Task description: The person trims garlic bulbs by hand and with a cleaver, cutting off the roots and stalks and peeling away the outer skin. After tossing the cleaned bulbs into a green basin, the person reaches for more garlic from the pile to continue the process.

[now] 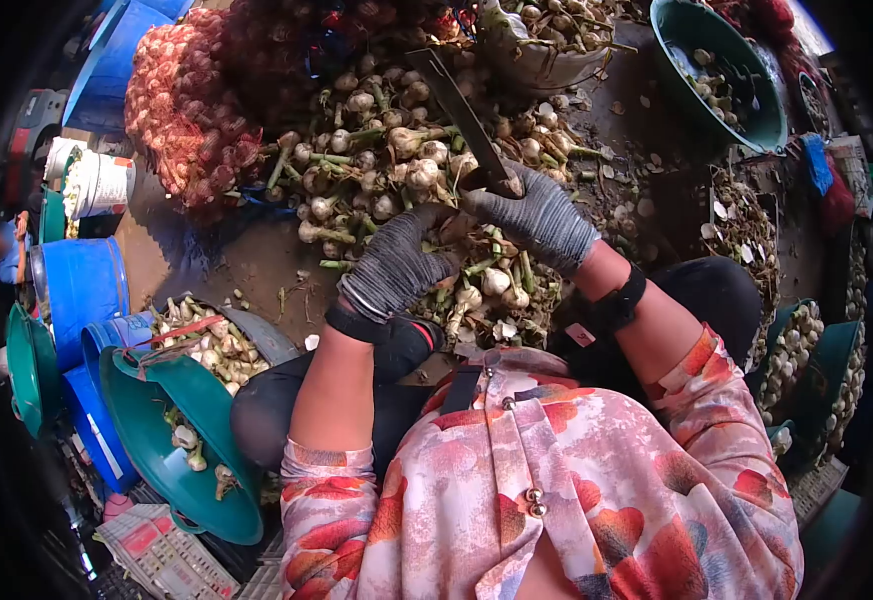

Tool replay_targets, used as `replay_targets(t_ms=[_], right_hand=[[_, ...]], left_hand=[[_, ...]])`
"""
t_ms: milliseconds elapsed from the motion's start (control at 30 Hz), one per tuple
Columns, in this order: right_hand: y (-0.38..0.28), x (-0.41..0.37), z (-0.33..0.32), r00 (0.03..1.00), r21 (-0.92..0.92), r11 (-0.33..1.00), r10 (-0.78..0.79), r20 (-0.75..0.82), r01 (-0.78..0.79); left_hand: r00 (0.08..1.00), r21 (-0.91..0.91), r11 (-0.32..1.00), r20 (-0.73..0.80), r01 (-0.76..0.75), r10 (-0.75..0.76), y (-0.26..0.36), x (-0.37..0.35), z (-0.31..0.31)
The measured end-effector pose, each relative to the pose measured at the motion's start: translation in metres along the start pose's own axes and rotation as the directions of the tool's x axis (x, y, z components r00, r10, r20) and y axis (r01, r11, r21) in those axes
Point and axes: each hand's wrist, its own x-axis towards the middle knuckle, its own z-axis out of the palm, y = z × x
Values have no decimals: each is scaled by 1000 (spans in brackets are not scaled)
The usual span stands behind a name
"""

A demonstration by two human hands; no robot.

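A large heap of garlic bulbs with stems (422, 172) lies on the floor in front of me. My right hand (537, 215), in a grey glove, is closed on the handle of a knife (462, 115), whose long blade points up and to the left over the heap. My left hand (400, 262), also gloved, is at the near edge of the heap with its fingers curled toward the right hand. A brownish thing shows between the two hands, too unclear to name.
Red mesh sacks of garlic (182, 115) stand at the upper left. A green basin (722, 75) is at the upper right, and another green basin (177, 440) at the lower left. Blue containers (85, 290) line the left side. Part of a person (12, 250) shows at the far left.
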Motion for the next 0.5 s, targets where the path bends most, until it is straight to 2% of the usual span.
replay_targets(t_ms=[33, 67, 100, 133, 167, 200, 233, 267, 333, 367, 400, 433, 467, 500], right_hand=[[4, 5, 5, 998, -94, 994, -61, -5, 61], [3, 6, 5, 985, -74, 984, 168, 30, -165], [-11, 4, 2, 939, -68, 940, 338, 67, -334], [8, 9, 11, 895, 301, 845, 438, 86, -442], [29, 14, 21, 843, 621, 616, 519, 144, -485], [34, 14, 17, 796, 613, 535, 529, 294, -582], [36, -1, 9, 844, 536, 652, 428, 324, -536], [57, 0, 11, 887, 471, 760, 312, 341, -448], [8, -12, 24, 799, 534, 606, 534, 276, -590], [35, -3, 21, 875, 169, 882, 379, 300, -440], [61, 7, 17, 925, -206, 967, 213, 315, -152], [61, 6, 9, 855, -701, 553, -39, 517, 449], [60, 4, 3, 958, -641, 748, 20, 285, 175], [47, 1, -1, 989, -477, 874, 138, 57, -94]], left_hand=[[996, 17, 1000, 83, 25, -26, -8, 3, -1], [999, -255, 967, 35, -14, 23, -8, -3, 2], [998, -503, 861, -32, -69, 61, -5, -6, 6], [999, -730, 682, -34, -32, 10, 14, -15, 5], [990, -729, 670, -111, -138, 83, 11, -18, 8], [989, -758, 636, -119, -144, 83, 3, -22, 15], [988, -785, 600, -128, -152, 83, -10, -25, 24], [981, -682, 714, -189, -160, 39, -34, -21, 38], [977, -776, 613, -209, -144, -34, -31, -7, 46], [971, -738, 664, -229, -123, -74, -30, -7, 46], [962, -698, 710, -248, -96, -114, -30, -8, 47], [970, -602, 792, -238, -99, -59, -45, -7, 47], [975, -496, 862, -220, -108, -4, -70, -3, 48], [978, -561, 822, -205, -97, -24, -68, -3, 48]])
